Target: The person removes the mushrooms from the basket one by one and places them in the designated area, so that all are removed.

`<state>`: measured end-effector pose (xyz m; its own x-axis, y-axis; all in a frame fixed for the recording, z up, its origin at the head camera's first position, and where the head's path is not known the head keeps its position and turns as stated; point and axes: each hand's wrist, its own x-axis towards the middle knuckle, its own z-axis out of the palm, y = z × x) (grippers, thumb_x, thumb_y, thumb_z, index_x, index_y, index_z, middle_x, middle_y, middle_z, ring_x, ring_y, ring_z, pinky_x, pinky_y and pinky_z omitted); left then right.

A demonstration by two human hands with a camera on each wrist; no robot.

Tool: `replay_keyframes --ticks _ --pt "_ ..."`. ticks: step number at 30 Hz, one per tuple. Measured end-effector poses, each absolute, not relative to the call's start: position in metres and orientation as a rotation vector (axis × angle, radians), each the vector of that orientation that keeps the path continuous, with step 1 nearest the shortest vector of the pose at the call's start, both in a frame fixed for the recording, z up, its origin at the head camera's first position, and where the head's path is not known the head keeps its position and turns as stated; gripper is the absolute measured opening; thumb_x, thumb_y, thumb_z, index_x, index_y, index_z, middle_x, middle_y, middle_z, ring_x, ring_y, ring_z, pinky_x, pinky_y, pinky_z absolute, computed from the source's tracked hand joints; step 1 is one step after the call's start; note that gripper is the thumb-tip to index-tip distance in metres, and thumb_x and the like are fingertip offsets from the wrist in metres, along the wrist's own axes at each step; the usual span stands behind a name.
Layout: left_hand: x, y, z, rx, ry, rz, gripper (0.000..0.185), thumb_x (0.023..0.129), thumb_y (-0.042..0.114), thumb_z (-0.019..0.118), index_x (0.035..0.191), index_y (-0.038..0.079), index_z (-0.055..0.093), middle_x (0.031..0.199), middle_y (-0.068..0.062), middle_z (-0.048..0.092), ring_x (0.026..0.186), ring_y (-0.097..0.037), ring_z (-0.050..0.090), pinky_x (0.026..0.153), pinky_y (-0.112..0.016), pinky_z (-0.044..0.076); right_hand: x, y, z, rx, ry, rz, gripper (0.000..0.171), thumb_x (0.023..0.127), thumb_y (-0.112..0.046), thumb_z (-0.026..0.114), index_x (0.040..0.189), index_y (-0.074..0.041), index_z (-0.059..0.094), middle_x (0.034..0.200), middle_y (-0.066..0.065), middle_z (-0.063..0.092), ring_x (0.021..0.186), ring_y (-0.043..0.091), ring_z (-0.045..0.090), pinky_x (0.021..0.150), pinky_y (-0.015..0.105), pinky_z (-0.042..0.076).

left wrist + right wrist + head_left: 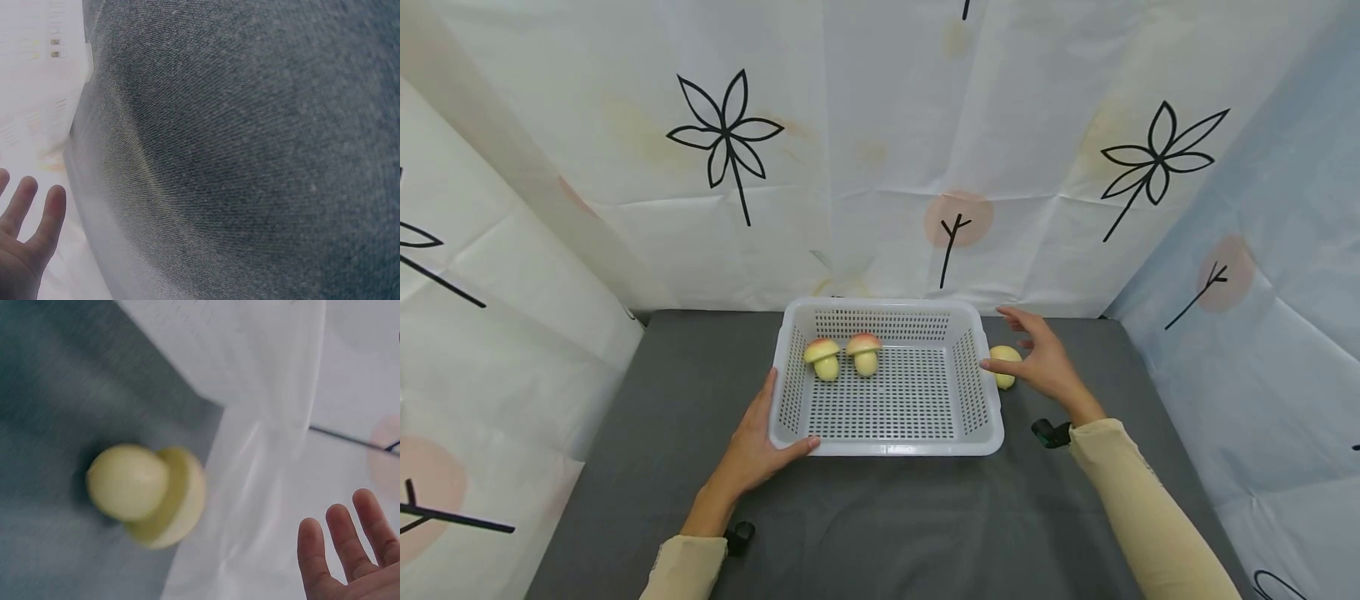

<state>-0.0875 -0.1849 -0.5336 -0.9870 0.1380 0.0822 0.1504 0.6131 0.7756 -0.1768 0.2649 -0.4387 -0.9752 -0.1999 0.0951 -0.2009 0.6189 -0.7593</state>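
Observation:
A white plastic basket (pixel 887 447) with slotted walls sits on the dark table. Two toy mushrooms, one with a yellow-orange cap (pixel 822 358) and one with a redder cap (pixel 865 354), lie in its left part. A third pale-yellow mushroom (pixel 147 494) lies outside, just right of the basket, partly covered by my right hand in the head view. My left hand (pixel 758 442) is at the basket's front left corner, fingers along the left side and thumb by the front rim. My right hand (pixel 1041 358) spreads its fingers by the right rim, with nothing held.
Grey cloth (pixel 895 525) covers the table. White curtains with printed flowers (pixel 887 167) rise right behind the basket and along both sides. A dark wrist device (pixel 1051 433) sits by the right cuff and another (pixel 740 537) by the left.

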Motion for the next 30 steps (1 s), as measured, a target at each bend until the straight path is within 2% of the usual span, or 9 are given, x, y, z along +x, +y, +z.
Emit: replay_keyframes --ticks 11,16,22,30 --pt "-0.088 -0.185 -0.534 -0.246 -2.804 -1.367 0.125 0.076 0.051 0.086 0.165 0.025 0.002 0.164 -0.016 0.023 0.142 -0.042 0.032 0.103 -0.071 0.031 -0.187 0.214 -0.433 0.459 -2.850 1.355 0.094 0.077 -0.027 0.091 0.155 -0.015 0.041 0.148 0.016 0.044 0.135 0.037 0.042 0.105 0.057 0.037" --pt "-0.088 -0.185 -0.534 -0.249 -2.805 -1.369 0.126 0.077 0.051 0.086 0.165 0.026 0.000 0.164 -0.016 0.022 0.142 -0.043 0.032 0.103 -0.071 0.031 -0.193 0.195 -0.440 0.457 -2.893 1.356 0.094 0.077 -0.029 0.091 0.155 -0.019 0.041 0.147 0.018 0.045 0.132 0.036 0.044 0.105 0.057 0.038" --pt "-0.087 -0.186 -0.535 -0.243 -2.798 -1.367 0.125 0.076 0.051 0.086 0.165 0.026 0.002 0.164 -0.016 0.023 0.142 -0.043 0.033 0.102 -0.071 0.032 -0.201 0.177 -0.453 0.523 -2.916 1.415 0.094 0.078 -0.027 0.091 0.156 -0.017 0.039 0.147 0.022 0.043 0.134 0.039 0.043 0.105 0.058 0.038" --pt "-0.088 -0.186 -0.537 -0.255 -2.792 -1.358 0.126 0.076 0.051 0.087 0.165 0.025 0.002 0.164 -0.017 0.023 0.143 -0.043 0.032 0.102 -0.071 0.032 -0.210 0.156 -0.469 0.543 -2.989 1.392 0.094 0.078 -0.030 0.091 0.156 -0.019 0.041 0.146 0.019 0.045 0.133 0.040 0.045 0.101 0.056 0.042"
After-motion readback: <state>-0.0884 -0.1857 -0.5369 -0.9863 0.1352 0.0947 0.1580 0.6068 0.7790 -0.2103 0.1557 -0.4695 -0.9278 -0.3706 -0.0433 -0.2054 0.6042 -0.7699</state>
